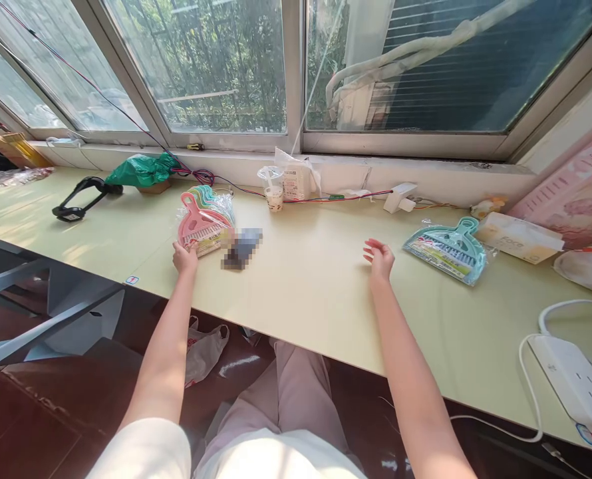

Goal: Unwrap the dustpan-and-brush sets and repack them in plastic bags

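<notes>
The left hand (185, 257) touches the near edge of the stacked, plastic-wrapped pink and green dustpan sets (201, 223) at eleven o'clock, fingers curled—how tightly cannot be told. The right hand (380, 258), empty, is half open at one. A blurred dark object (242, 249) sits just beside the stack; a clear plastic cup (275, 191) stands at twelve, a wrapped teal dustpan set (449, 249) at two, a white power strip (575, 382) at four.
</notes>
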Demonstrator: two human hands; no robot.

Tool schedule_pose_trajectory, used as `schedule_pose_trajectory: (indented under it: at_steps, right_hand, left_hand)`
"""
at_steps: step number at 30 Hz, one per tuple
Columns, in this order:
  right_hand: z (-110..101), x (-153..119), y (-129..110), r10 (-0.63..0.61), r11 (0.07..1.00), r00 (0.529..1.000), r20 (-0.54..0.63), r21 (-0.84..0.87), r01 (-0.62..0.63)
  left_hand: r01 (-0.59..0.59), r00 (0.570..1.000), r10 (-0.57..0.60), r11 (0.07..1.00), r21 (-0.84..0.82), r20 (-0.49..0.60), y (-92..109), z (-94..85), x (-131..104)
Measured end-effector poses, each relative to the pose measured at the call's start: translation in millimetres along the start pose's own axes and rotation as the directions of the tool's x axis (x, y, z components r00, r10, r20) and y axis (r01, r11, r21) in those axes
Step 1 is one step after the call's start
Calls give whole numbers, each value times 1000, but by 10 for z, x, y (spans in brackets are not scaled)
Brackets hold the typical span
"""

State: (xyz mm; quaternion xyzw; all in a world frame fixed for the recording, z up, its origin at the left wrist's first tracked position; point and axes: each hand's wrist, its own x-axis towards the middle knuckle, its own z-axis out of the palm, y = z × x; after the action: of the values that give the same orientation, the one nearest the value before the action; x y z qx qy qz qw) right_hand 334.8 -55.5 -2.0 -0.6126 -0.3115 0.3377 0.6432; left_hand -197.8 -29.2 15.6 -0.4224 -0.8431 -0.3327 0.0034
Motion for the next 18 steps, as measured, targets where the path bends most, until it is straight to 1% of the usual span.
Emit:
schedule_pose_trajectory:
  at_steps: [1,2,3,4,5,6,7,9,10,11,12,14,15,16,17,18]
  right_hand:
    - [-82,33,-40,-138,979,984,-114,-168,117]
    - [-177,72,-68,-283,916,936,-210,-349,199]
    - [-282,116,-81,-408,828,871,-273,-513,227]
    - [-392,164,-77,-490,744,815,-310,-636,206]
    - [-501,216,-58,-520,688,784,-339,-710,150]
    - [-602,268,-26,-502,666,783,-367,-742,79]
    - [-691,319,14,-453,667,799,-396,-745,9]
    - [-824,408,93,-340,699,829,-443,-709,-93]
    - [-870,444,122,-311,716,828,-466,-688,-118]
    - [-906,474,141,-308,733,810,-499,-667,-132]
    - [-939,499,149,-320,751,776,-543,-645,-142]
    - [-1016,544,134,-323,786,685,-653,-588,-190]
    - [-1069,567,115,-303,798,648,-699,-557,-228]
    - [-1134,593,91,-275,802,630,-726,-535,-267]
    - [-1211,620,63,-245,797,634,-734,-525,-299]
    - [-1295,647,34,-215,787,653,-726,-525,-324]
  left_hand:
    - [15,1000,-15,1000,16,-19,20,16,19]
    - [37,998,-35,999,36,-53,39,26,21]
    - [55,994,-49,997,57,-100,59,29,9]
    - [60,988,-49,996,73,-150,81,27,-17]
    - [58,980,-41,995,81,-197,107,17,-54]
    - [49,972,-29,995,81,-233,138,1,-99]
    - [32,966,-12,997,74,-257,175,-21,-151]
    - [-17,956,33,998,59,-293,268,-78,-268]
    - [-45,949,59,998,53,-309,323,-106,-330]
    - [-77,942,88,996,46,-324,385,-130,-395]
    - [-113,934,119,993,36,-338,449,-145,-462]
    - [-211,915,200,977,4,-350,583,-140,-605]
    - [-274,904,251,962,-17,-345,649,-116,-683]
    - [-341,890,308,939,-42,-337,715,-79,-766]
    - [-413,871,370,908,-72,-323,782,-30,-854]
    - [-485,847,435,868,-109,-305,851,29,-947]
